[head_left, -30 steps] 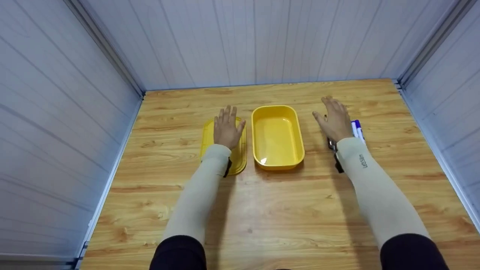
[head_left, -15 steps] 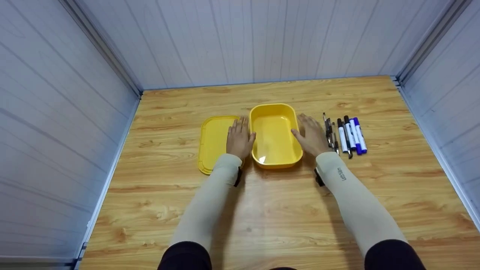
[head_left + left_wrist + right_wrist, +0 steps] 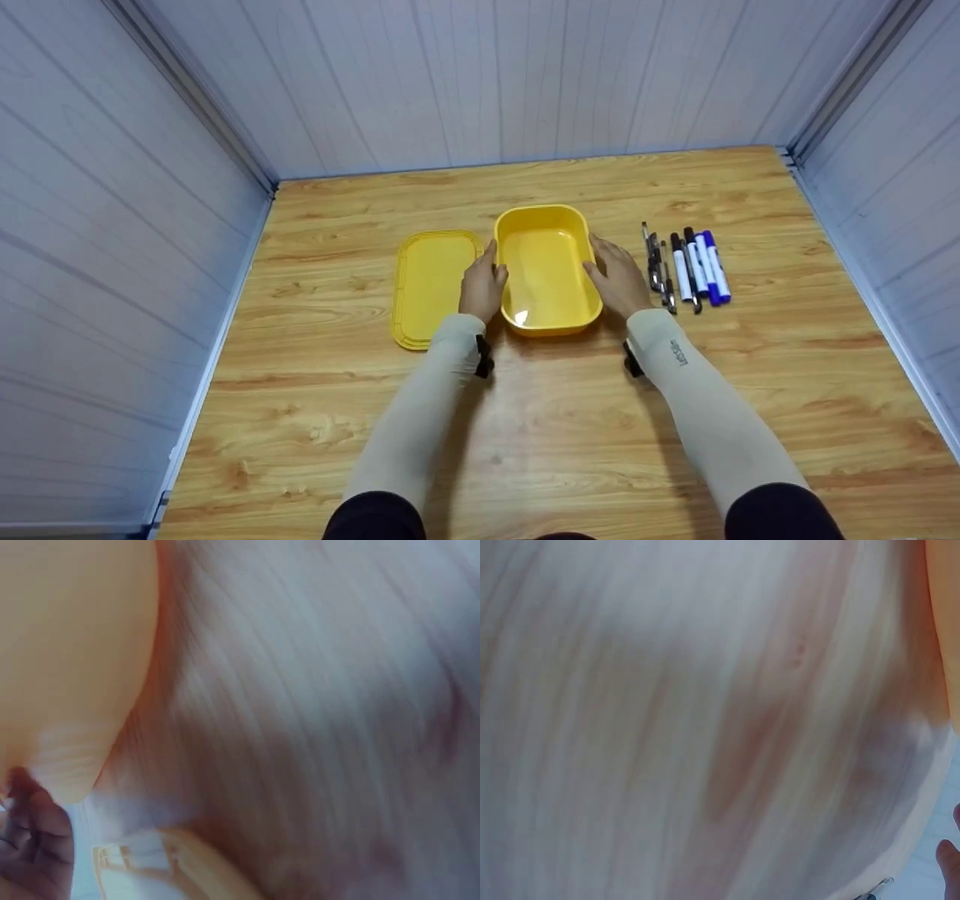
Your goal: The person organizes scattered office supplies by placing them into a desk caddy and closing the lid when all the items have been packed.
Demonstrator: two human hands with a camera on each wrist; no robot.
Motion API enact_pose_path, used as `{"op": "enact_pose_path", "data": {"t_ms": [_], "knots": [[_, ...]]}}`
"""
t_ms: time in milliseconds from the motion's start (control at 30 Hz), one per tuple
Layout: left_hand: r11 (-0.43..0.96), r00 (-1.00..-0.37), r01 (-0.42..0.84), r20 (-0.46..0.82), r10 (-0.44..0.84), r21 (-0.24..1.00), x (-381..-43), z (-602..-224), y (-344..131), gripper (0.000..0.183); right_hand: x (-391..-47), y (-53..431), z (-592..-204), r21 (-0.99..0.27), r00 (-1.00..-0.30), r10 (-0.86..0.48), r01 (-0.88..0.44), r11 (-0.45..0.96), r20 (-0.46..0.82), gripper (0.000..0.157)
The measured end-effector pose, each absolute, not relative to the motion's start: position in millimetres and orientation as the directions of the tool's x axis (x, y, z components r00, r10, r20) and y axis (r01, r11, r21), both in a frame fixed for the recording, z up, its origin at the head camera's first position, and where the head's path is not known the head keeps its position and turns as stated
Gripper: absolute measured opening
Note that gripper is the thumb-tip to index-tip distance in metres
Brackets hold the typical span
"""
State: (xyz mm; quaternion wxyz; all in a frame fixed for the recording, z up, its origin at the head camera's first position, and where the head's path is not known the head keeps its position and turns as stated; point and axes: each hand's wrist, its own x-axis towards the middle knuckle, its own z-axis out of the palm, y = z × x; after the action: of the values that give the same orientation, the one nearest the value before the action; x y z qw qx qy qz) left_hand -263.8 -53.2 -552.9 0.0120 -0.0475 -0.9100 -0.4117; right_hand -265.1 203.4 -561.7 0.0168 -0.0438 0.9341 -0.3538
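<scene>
- Across the middle of the desk [image 3: 300, 420] sits the yellow box [image 3: 544, 281], upright with its top uncovered; take it as the centre of a clock seen from the head view.
- Between eight and nine o'clock, the left hand [image 3: 482, 289] is up against the box's side wall, thumb near the rim; whether its fingers actually grip cannot be told.
- Just past three o'clock, the right hand [image 3: 621, 283] is at the opposite wall, fingers extended and loose, thumb at the rim; how firmly it presses does not show.
- At nine o'clock, just beside the box and partly hidden by the left hand, the yellow lid [image 3: 431, 292] lies flat.
- At three o'clock, past the right hand, lie the pens [image 3: 655, 262] and then the markers [image 3: 706, 264], roughly side by side.
- Toward nine, a sideways swing of the left hand could nudge the lid, since the two overlap in view.
- Toward three, an outward sweep of the right hand could scatter the pens, which look round enough to roll.
- Around the rim, uneven pressure from the two hands could twist or skid the box, and its smooth walls might slip past straight fingers if lifted.
</scene>
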Motion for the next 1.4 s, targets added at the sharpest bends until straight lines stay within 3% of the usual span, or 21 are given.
{"op": "enact_pose_path", "data": {"t_ms": [433,667,933,1400], "knots": [[0.617,-0.996,0.086,0.084,0.032,0.782,-265,-554,-51,0.053,-264,209,-554,-0.673,-0.998,-0.064,-0.042,0.739,-0.009,0.062],[0.612,-0.995,0.098,0.094,0.039,0.785,-267,-553,-51,0.054,-267,227,-559,-0.652,-0.989,-0.019,-0.111,0.75,0.147,0.051],[0.611,-0.995,0.094,0.092,0.034,0.786,-266,-555,-50,0.054,-271,253,-564,-0.577,-0.969,0.123,-0.023,0.817,0.212,0.041],[0.599,-0.996,0.083,0.085,0.025,0.796,-267,-558,-51,0.054,-267,274,-573,-0.563,-0.977,0.18,0.085,0.822,0.116,0.043]]}}
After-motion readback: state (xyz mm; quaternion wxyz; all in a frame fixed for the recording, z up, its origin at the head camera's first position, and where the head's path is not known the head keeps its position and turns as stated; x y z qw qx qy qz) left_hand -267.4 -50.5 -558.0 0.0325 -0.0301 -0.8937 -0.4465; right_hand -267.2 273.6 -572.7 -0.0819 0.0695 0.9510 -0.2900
